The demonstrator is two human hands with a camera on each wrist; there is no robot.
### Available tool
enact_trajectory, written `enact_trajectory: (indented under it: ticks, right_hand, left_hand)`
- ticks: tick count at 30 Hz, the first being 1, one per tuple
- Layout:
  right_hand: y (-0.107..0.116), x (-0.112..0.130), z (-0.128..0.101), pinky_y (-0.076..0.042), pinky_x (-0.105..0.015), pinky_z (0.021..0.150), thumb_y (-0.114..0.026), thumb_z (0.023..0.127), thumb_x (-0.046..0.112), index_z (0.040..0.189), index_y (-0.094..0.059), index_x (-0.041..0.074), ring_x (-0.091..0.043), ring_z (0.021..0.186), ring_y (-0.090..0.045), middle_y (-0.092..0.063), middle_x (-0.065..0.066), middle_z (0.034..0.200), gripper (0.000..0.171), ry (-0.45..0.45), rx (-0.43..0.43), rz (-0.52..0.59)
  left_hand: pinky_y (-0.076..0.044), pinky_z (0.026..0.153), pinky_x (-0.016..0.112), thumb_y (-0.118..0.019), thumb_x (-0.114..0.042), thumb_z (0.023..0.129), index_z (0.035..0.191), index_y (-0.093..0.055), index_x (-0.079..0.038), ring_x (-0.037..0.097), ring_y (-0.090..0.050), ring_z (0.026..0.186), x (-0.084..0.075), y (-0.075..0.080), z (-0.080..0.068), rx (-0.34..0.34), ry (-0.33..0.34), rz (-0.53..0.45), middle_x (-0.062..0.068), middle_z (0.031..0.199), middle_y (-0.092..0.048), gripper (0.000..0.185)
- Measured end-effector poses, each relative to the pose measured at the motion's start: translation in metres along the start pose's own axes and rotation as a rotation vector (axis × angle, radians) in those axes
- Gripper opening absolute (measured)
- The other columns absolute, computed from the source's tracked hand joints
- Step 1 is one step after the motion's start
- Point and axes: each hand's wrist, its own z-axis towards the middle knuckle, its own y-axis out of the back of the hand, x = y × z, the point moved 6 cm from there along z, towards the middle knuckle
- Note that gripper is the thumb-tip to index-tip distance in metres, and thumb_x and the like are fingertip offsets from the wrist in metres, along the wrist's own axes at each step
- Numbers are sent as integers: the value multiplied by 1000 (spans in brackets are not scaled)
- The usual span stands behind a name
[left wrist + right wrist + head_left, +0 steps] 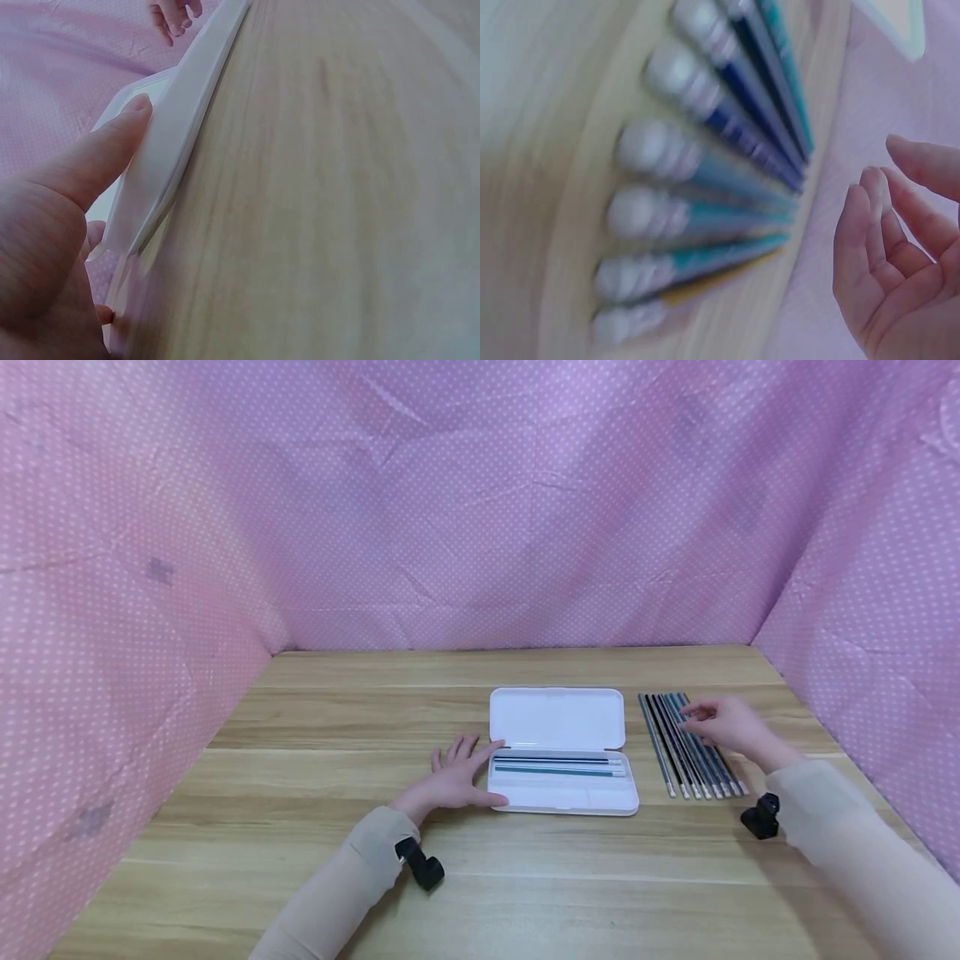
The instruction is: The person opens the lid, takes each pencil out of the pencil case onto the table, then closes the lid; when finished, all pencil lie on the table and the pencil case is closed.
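Observation:
An open white pencil case (540,799) lies on the table with its lid (557,717) folded back. Several pencils (555,770), dark and teal, lie lengthwise in its rear part. At the case's left end is my left hand (453,783), fingers spread; its thumb (124,139) touches the front wall in the left wrist view. To the right of the case, a fanned row of pencils (657,750) lies with white erasers towards me. Over that row hovers my right hand (727,722), fingers loosely bent, thumb apart from them and nothing between in the right wrist view.
The wooden table (300,760) carries the case and the pencil row. Pink dotted cloth (480,527) hangs at the back and along both sides. A black wrist camera (423,867) sits on the left sleeve, another (761,817) on the right.

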Motion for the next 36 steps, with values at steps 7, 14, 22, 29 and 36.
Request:
enact_trajectory:
  ticks: [7,14,22,29,36]
  right_hand:
    - [-18,38,1,-51,-28,59,-63,86,14,116,-58,-6,-13,66,-57,-61,-9,85,37,76,20,-15]
    - [-35,72,0,-45,-22,58,-66,83,12,110,-63,-4,-12,72,-52,-63,-9,86,32,205,31,-54]
    - [-65,105,6,-50,-27,69,-68,83,14,113,-63,3,-16,80,-57,-65,-6,89,32,258,92,-89]
    - [-92,135,5,-52,-35,76,-67,83,10,112,-63,3,-18,86,-62,-66,-6,92,31,390,134,-153]
    - [-109,150,6,-52,-35,79,-69,82,10,113,-63,6,-17,87,-62,-67,-6,96,32,403,157,-241]
  left_hand:
    - [12,105,66,-69,-58,73,145,-20,-42,38,8,143,0,-1,1,-5,-2,-7,12,157,-5,89]
    - [11,105,66,-68,-58,73,145,-20,-42,38,9,143,-1,-1,2,3,-10,-9,12,157,-4,89]
    - [12,105,65,-68,-58,73,145,-20,-42,38,9,143,1,-1,1,-1,-8,-9,12,157,-5,89]
    - [12,105,66,-69,-59,73,146,-19,-41,38,9,143,1,-1,1,3,-6,-9,13,157,-5,90]
    - [10,105,67,-67,-60,73,146,-20,-41,39,8,143,2,-1,2,-4,-5,11,12,157,-6,89]
